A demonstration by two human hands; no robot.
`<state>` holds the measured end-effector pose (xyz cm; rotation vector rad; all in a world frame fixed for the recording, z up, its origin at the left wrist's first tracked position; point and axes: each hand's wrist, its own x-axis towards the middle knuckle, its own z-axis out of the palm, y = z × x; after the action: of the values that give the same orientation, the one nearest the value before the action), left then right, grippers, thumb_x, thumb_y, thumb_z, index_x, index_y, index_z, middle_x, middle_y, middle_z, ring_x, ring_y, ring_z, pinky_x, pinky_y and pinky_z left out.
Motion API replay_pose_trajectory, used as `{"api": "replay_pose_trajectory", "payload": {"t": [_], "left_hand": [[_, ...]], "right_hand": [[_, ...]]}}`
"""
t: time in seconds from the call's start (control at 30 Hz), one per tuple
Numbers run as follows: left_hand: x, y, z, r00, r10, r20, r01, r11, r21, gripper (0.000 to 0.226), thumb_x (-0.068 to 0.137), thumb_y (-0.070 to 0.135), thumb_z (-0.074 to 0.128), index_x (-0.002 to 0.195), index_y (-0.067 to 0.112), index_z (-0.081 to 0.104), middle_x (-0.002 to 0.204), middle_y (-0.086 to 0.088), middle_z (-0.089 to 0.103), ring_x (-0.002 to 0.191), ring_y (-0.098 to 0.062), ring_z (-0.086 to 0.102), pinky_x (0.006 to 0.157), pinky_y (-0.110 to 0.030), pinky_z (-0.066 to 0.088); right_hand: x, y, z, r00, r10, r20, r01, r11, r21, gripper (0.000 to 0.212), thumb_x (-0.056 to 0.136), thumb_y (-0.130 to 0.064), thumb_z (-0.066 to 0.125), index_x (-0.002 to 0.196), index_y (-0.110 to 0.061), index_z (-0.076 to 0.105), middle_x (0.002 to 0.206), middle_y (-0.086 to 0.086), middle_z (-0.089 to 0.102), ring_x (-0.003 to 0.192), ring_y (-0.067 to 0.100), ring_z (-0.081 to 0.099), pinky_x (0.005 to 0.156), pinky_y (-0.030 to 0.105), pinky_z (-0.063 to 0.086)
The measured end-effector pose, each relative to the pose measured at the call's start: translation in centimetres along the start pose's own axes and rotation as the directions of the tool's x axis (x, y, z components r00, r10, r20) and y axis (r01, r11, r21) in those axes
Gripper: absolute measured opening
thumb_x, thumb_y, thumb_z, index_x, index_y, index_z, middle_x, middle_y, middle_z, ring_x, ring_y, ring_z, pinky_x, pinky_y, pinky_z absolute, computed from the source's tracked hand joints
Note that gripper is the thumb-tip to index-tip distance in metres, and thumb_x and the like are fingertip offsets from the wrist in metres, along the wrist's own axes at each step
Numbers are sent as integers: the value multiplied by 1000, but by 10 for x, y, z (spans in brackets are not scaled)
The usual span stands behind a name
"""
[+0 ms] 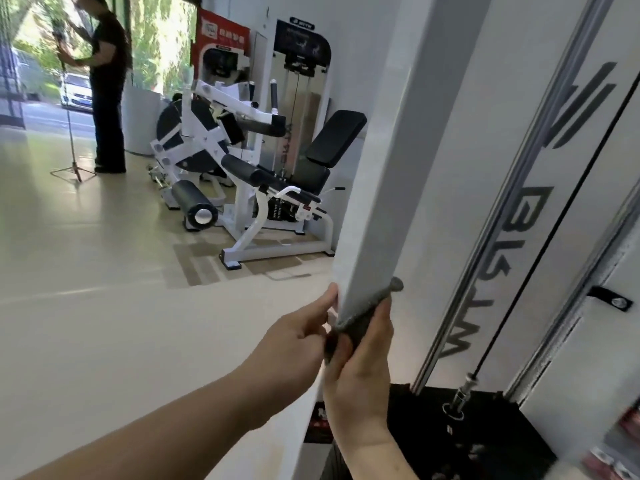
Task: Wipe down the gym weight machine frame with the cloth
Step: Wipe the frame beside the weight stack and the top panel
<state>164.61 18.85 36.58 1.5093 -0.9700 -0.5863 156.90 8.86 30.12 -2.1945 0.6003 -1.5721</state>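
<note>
Hands, two: right hand (360, 365) around one cloth (367, 306), left hand (300, 330) straight-fingered against one frame (381, 202).

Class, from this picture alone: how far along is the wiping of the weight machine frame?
Done: nothing shows it; the white post bears no wipe marks. In hand: the right hand grips the grey cloth against the post's edge, the left hand touching beside it. Left: the post above and the silver rail.

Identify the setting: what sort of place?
Most likely a gym: a leg machine with padded rollers, a cable and weight stack beside the white frame, where the right hand holds a cloth.
</note>
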Motion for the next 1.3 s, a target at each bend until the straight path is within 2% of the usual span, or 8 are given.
{"api": "replay_pose_trajectory", "payload": {"t": [0.13, 0.27, 0.53, 0.67, 0.8, 0.97, 1.17, 1.3], "left_hand": [[-5, 7, 9, 999, 35, 0, -35, 998, -49, 44, 108, 33, 42, 142, 61, 41, 139, 42, 48, 128, 15, 46, 109, -19, 40], [-9, 14, 19, 996, 90, -19, -89, 994, 62, 50, 110, 27, 38, 141, 67, 36, 131, 43, 54, 118, 23, 49, 94, -3, 43], [-3, 10, 29, 980, 141, -138, -86, 935, 344, 53, 107, 32, 38, 140, 72, 28, 117, 25, 69, 105, 3, 64, 99, -30, 52], [-1, 10, 26, 985, 138, -100, -92, 924, 370, 55, 108, 31, 35, 137, 77, 25, 105, 20, 73, 77, -5, 69, 65, -32, 59], [3, 5, 22, 987, 136, -91, -97, 934, 343, 54, 108, 31, 37, 138, 76, 27, 116, 30, 68, 105, 0, 67, 91, -32, 58], [5, 8, 17, 994, 103, -27, -90, 949, 301, 52, 109, 28, 39, 144, 66, 32, 129, 44, 54, 120, 24, 47, 94, -2, 38], [1, 2, 22, 997, 49, -55, -37, 978, 208, 47, 108, 39, 34, 134, 77, 29, 127, 48, 49, 115, 27, 44, 111, -27, 44], [-5, 3, 27, 997, 71, -42, -64, 988, 141, 47, 110, 35, 33, 136, 74, 33, 126, 43, 57, 116, 22, 51, 99, -12, 47]], "right_hand": [[-31, 21, -11, 969, 111, 223, -133, 988, 83, 71, 104, -43, 36, 153, -59, -12, 151, 1, 44, 116, 3, 61, 90, 28, 57], [-5, 11, -29, 984, 41, 173, -65, 989, 134, 71, 105, -22, 50, 163, -30, 10, 170, -17, 1, 156, 2, 3, 121, 12, 16], [2, 0, -27, 977, 97, 191, -154, 938, 311, 79, 105, -25, 51, 158, -52, -1, 154, -44, 22, 139, -16, 32, 106, 4, 32], [4, 5, -24, 967, 204, 156, -245, 914, 322, 87, 96, -16, 67, 159, -46, 16, 157, -37, 27, 143, -16, 27, 107, 2, 29], [27, -1, -30, 986, 142, 88, -164, 919, 359, 73, 97, -11, 65, 157, -36, 32, 162, -28, 27, 148, -11, 22, 120, 18, 27], [24, -1, -13, 968, 197, 159, -245, 886, 394, 56, 99, -58, 33, 151, -64, 16, 152, -33, 39, 135, -9, 44, 106, 14, 43], [-32, 40, 0, 931, 234, 280, -321, 890, 324, 63, 88, -82, 23, 149, -69, 10, 153, -38, 33, 135, -8, 44, 99, 9, 43], [6, 10, -14, 982, 93, 162, -152, 900, 409, 59, 105, -52, 28, 160, -42, 9, 158, -36, 23, 145, -12, 27, 110, 7, 30]]}}
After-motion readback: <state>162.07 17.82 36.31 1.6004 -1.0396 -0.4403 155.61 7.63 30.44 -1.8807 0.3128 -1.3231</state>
